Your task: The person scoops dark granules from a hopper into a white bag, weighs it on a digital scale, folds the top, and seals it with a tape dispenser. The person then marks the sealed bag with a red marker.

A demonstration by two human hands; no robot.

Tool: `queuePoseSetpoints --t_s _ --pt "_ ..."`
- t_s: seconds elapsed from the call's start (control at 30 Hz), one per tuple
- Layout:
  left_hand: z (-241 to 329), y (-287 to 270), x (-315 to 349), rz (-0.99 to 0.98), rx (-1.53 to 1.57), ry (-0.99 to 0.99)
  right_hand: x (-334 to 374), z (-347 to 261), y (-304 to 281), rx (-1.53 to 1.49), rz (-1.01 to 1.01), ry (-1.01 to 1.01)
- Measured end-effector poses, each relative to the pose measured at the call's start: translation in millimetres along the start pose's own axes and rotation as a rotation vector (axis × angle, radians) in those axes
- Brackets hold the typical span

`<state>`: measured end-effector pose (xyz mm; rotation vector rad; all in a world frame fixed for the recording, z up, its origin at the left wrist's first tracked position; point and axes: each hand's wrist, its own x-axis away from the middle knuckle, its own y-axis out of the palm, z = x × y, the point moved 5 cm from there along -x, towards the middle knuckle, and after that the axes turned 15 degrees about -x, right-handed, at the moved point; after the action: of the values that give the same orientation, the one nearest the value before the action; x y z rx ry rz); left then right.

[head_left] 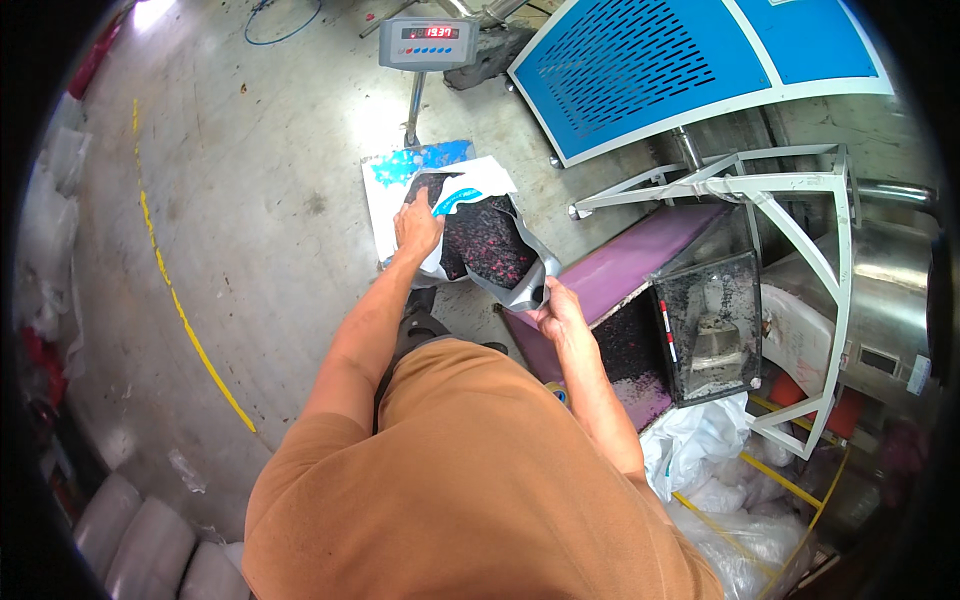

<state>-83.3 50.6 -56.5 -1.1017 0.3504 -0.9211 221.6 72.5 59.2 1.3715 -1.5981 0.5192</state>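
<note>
A white plastic sack (540, 268) with a grey inside stands with its mouth wide open. Dark granules (488, 240) flecked with pink fill it up near the rim. Under the sack's far side shows the platform scale (385, 205), its plate worn white and blue. My right hand (562, 312) is closed on the near right corner of the rim. At the left edge of the mouth is my left hand (417, 228), one finger stretched over the granules and the others curled at the rim. Part of those fingers is hidden.
The scale's display (428, 44) with lit red digits rises on a post behind the sack. To the right stand a pinkish chute (640, 255) with a dark box (710, 330), a white metal frame (840, 260) and a blue machine (630, 70). Clear plastic bundles (735, 535) lie near right.
</note>
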Motion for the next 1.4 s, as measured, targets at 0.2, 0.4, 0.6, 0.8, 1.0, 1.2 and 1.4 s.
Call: queuePoseSetpoints --t_s 0.2,0.4,0.6,0.8,1.0,1.2,1.4 --pt "-2 -7 1 -0.051 0.007 0.003 5 -4 2 0.061 0.039 -0.048" --pt "-1 -8 6 -0.074 0.042 0.020 5 -17 -8 0.060 0.072 -0.093" --pt "-12 -12 11 0.037 0.034 0.052 -2 -17 -13 -0.035 0.017 -0.092" --pt "-41 -30 27 0.062 0.101 -0.070 -1 -19 -18 -0.040 0.034 -0.115" --pt "-109 -21 59 0.031 0.070 -0.206 5 -17 -16 0.002 0.069 -0.119" --pt "-164 4 95 -0.064 -0.008 -0.311 2 -16 -17 -0.042 0.010 -0.124" --pt "-193 17 119 -0.180 -0.075 -0.372 1 -18 -12 -0.037 0.025 -0.109"
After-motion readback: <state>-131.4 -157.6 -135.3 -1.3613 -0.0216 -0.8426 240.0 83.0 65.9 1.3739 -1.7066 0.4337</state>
